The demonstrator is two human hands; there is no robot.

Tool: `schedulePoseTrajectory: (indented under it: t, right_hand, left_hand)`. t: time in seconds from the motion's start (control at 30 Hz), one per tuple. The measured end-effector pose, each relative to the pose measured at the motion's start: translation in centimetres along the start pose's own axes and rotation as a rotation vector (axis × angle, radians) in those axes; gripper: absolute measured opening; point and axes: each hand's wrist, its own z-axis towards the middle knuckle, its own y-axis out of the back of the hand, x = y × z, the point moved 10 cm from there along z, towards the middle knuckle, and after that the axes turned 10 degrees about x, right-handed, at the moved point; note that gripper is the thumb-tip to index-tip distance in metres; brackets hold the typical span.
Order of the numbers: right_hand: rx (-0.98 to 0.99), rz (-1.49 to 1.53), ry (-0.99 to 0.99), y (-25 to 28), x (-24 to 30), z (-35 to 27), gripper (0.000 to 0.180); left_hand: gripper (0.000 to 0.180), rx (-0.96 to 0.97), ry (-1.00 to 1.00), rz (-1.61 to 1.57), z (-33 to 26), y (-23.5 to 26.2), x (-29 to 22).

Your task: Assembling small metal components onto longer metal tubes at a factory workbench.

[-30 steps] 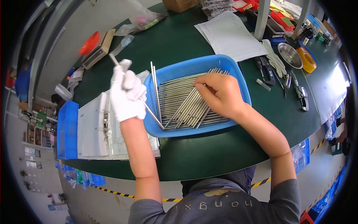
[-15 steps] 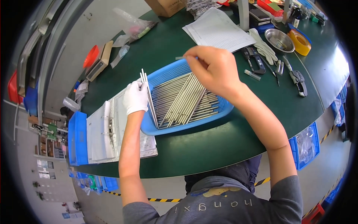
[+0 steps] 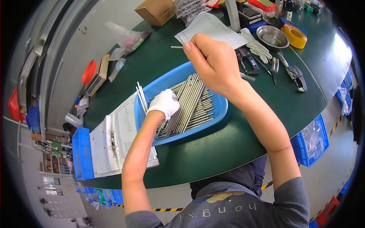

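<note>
A blue perforated plastic basket (image 3: 183, 133) holds many thin metal rods (image 3: 189, 99), several of them lying crosswise on top of the rest. At its left side, a few rods (image 3: 141, 95) lean upright against the wall. My left hand (image 3: 164, 103), in a white glove, is down in the basket on the rods with its fingers curled; its fingertips are hidden. Above the far side of the basket, my bare right hand (image 3: 215, 62) pinches a short thin rod (image 3: 176, 47), whose end sticks out to the left of the fingertips.
Left of the basket lies an open ring binder (image 3: 108, 146) beside a blue bin (image 3: 80, 152). Paper sheets (image 3: 209, 28), a white glove (image 3: 256, 45), a metal bowl (image 3: 272, 37), a tape roll (image 3: 294, 36) and micrometers (image 3: 296, 78) lie on the far right of the green table.
My left hand has moved right, from the upright rods at the basket's side down onto the pile. My right hand has shifted slightly away and left with the short rod. The view has shifted slightly.
</note>
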Motion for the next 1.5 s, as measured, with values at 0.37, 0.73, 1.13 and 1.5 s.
schedulePoseTrajectory:
  t: [0.37,0.73,1.13,1.5]
  right_hand:
    - [0.263,-0.097,0.080,-4.5,1.0,-0.9,0.024]
    - [0.199,-0.006,0.217,-4.8,3.3,-2.6,0.017]
    - [0.176,0.015,0.260,-4.0,3.6,-2.3,0.026]
    - [0.206,-0.006,0.236,-4.5,3.8,-2.7,0.017]
  left_hand:
    - [0.014,-0.145,-0.069,-0.688,-0.3,1.2,3.5]
    - [0.019,-0.174,-0.846,-1.688,-8.2,3.2,-2.3]
    - [0.021,0.073,-0.957,-1.766,-7.8,2.4,-3.9]
    - [0.023,-0.025,-0.929,-1.662,-8.2,2.0,-3.7]
